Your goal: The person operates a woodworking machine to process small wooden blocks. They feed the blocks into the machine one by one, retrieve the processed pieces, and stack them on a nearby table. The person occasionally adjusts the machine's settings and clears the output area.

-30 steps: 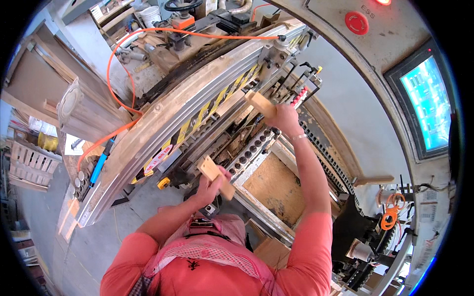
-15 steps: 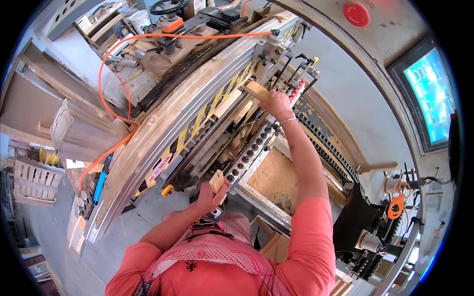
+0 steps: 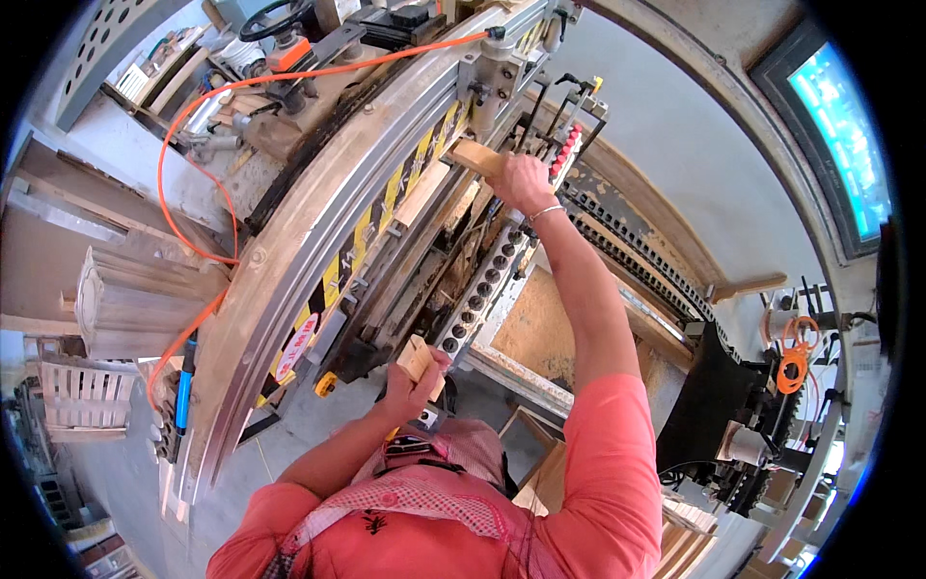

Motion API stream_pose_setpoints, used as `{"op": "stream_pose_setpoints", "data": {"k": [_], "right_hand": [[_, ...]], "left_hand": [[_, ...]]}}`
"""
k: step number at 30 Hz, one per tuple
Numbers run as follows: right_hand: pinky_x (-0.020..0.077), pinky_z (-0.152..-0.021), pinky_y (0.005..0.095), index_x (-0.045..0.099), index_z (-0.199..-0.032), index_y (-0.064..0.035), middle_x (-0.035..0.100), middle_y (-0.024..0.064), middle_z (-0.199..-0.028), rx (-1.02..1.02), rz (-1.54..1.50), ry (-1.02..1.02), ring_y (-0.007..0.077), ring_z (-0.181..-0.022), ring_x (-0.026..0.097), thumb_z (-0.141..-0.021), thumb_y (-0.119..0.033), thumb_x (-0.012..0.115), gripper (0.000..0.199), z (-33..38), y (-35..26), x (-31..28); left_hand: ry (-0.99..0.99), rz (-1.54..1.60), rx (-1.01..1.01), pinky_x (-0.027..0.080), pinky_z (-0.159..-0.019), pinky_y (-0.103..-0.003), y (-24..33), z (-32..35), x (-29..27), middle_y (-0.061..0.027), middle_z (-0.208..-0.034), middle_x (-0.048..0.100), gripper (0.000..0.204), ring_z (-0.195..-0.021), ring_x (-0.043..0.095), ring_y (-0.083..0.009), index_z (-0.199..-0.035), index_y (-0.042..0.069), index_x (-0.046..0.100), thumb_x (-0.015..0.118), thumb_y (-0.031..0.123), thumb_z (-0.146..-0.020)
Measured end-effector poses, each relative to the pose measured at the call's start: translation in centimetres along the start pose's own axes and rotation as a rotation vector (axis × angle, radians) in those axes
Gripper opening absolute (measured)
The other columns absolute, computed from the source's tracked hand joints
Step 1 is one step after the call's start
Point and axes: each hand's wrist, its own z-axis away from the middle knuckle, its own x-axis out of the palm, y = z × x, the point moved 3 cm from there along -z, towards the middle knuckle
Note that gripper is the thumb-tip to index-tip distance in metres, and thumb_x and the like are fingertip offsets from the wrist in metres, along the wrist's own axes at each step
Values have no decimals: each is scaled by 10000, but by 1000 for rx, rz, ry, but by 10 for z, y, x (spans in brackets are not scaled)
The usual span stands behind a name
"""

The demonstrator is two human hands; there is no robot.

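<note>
My left hand (image 3: 409,390) is closed around a short wooden block (image 3: 416,358), held upright in front of my apron near the close end of the machine. My right arm reaches far forward over the machine. At its end, my right hand (image 3: 526,183) grips one end of a flat wooden piece (image 3: 476,157). The far end of that piece lies by the machine's rail, close to a pale wooden strip (image 3: 422,195). Whether it rests on the machine or is held just above it, I cannot tell. My right fingertips are partly hidden behind the hand.
A long woodworking machine's beam (image 3: 318,193) curves along the left, with an orange hose (image 3: 318,73) over it. A row of black round holders (image 3: 479,302) runs beneath my right arm. A lit screen (image 3: 841,135) stands at right; a wooden-framed panel (image 3: 531,333) lies below.
The whole view has shifted, so the machine sits further left. Both hands keep their wooden pieces; the block in my left hand is tilted a little more and shows more of its face.
</note>
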Motion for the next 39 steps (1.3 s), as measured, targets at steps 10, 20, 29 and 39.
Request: {"op": "stream_pose_setpoints", "data": {"k": [10,20,29,39], "right_hand": [[519,-703,374,605,-883,-1,653,161,-841,28,16,-4,305,-815,642,-767,-404,642,420,0,-4,8],[513,-720,355,623,-860,-15,654,159,-853,-12,23,-16,286,-821,642,-759,-394,627,392,-14,-14,5],[513,-718,367,604,-896,11,652,163,-851,-19,-3,-44,295,-830,638,-755,-395,641,431,-17,-16,4],[510,-719,370,598,-910,14,648,162,-866,-114,56,-64,300,-832,635,-782,-372,622,408,-21,-15,8]], "left_hand": [[43,-120,34,463,-677,-286,11,-2,3,-85,-811,601,153,-739,579,-158,-907,-5,573,468,93,-854],[-30,-44,-89,469,-773,-297,0,2,-1,-106,-936,592,180,-852,566,-146,-987,-13,507,457,137,-901],[-63,-85,-129,462,-739,-278,5,1,-2,-90,-912,588,156,-804,551,-131,-962,-16,518,423,93,-903],[-30,-56,-70,458,-699,-268,9,-3,-1,-64,-878,585,186,-793,545,-116,-950,-8,557,442,133,-909]]}}
